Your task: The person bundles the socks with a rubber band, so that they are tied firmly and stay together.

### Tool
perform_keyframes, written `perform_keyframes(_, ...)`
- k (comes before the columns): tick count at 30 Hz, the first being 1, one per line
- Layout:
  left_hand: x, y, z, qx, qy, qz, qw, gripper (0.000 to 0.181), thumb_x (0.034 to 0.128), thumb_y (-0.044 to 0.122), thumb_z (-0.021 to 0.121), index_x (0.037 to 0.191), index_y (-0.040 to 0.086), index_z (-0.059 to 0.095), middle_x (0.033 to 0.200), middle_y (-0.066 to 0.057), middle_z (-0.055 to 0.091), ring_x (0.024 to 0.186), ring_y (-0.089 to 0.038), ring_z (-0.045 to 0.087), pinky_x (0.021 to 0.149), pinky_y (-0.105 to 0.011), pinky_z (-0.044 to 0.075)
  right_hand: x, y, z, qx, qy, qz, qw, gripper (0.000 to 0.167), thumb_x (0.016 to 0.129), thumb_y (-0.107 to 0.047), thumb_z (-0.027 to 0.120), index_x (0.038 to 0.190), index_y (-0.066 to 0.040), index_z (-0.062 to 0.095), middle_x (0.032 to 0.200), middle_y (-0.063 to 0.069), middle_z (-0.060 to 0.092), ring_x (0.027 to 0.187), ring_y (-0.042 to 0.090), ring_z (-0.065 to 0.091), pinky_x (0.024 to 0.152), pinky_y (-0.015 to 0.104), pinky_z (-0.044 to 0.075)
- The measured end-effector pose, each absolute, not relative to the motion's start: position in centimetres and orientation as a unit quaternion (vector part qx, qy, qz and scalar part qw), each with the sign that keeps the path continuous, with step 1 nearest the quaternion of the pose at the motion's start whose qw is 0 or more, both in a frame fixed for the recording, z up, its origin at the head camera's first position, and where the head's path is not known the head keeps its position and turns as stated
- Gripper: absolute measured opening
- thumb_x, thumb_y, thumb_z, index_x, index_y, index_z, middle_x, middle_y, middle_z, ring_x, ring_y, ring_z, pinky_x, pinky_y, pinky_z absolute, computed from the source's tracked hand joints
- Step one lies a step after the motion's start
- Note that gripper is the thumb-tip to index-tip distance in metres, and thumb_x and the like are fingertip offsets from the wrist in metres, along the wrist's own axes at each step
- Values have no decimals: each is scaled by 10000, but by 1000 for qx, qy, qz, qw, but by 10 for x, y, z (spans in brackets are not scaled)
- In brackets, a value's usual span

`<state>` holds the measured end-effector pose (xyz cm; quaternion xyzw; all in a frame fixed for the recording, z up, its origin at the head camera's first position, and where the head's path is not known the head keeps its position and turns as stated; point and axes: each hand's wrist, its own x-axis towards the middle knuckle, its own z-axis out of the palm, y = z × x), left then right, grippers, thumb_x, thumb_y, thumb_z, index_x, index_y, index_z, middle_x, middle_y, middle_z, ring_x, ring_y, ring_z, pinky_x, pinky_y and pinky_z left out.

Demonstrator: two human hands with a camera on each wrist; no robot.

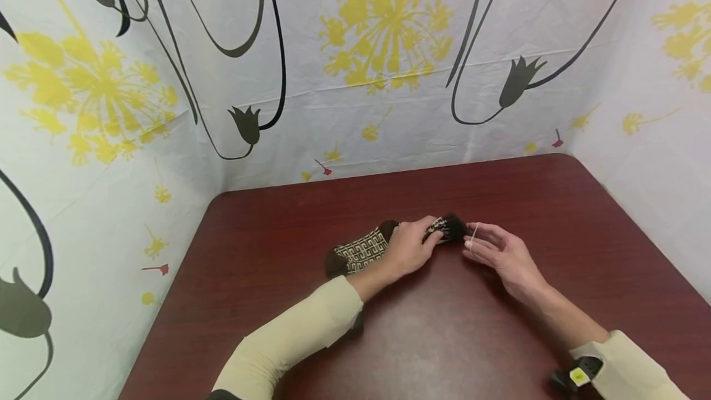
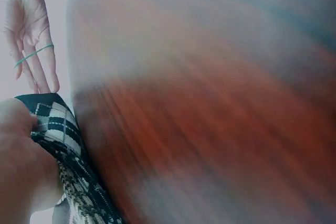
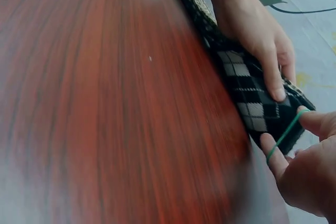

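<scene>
Patterned socks (image 1: 363,250) are held out over the red-brown table (image 1: 266,227), a little toward twelve o'clock from its middle, with one end pointed near nine o'clock and the dark end near half past two. They are gripped close to that dark end by the left hand (image 1: 410,244), presumably so that the layers are kept together and steady. At its three o'clock, the right hand (image 1: 507,258) is held with its digits spread inside a thin band (image 3: 285,134), stretched wide perhaps to clear the bundle's thickness. Whether the socks are touched by it cannot be told.
</scene>
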<state>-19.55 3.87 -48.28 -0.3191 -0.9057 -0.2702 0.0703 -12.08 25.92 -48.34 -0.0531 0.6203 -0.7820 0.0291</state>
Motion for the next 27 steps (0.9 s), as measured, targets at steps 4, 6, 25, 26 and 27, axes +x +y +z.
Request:
perform_keyframes(4,-198,38,-484,-263,-903,-337,45,295,1102,325,610,1345,183,698,1133,17,779,1049,-148,744,891,-368,579,-123,249,-483,-26,601,-798,22,572,1037,9,664,1495,150,352,1377,95,583,1118,168,730,956,359,580)
perform_keyframes(6,-199,38,-484,-238,-899,-366,38,291,1099,329,612,1337,190,703,1147,26,776,1068,-138,734,910,-373,574,-124,244,-483,-13,590,-807,23,589,1040,15,656,1503,140,315,1385,117,538,1122,163,721,966,359,578)
perform_keyframes(25,-198,29,-487,-295,-856,-423,-26,346,1092,334,635,1417,229,690,1287,42,740,1118,-20,670,908,-231,526,-151,219,-486,12,553,-832,47,705,1054,19,614,1587,63,154,1494,186,358,1177,94,636,1026,375,551)
perform_keyframes(26,-198,29,-487,-305,-859,-410,-25,348,1095,338,629,1421,233,688,1301,45,735,1146,-26,667,927,-239,527,-152,220,-486,10,553,-832,48,687,1054,24,611,1579,64,170,1482,174,378,1172,88,639,1015,368,557)
perform_keyframes(27,-198,29,-486,-315,-862,-396,-24,347,1098,334,622,1424,231,685,1317,44,730,1175,-35,663,954,-252,526,-153,220,-486,9,552,-833,48,669,1055,26,609,1570,63,185,1468,164,393,1165,86,646,999,358,566)
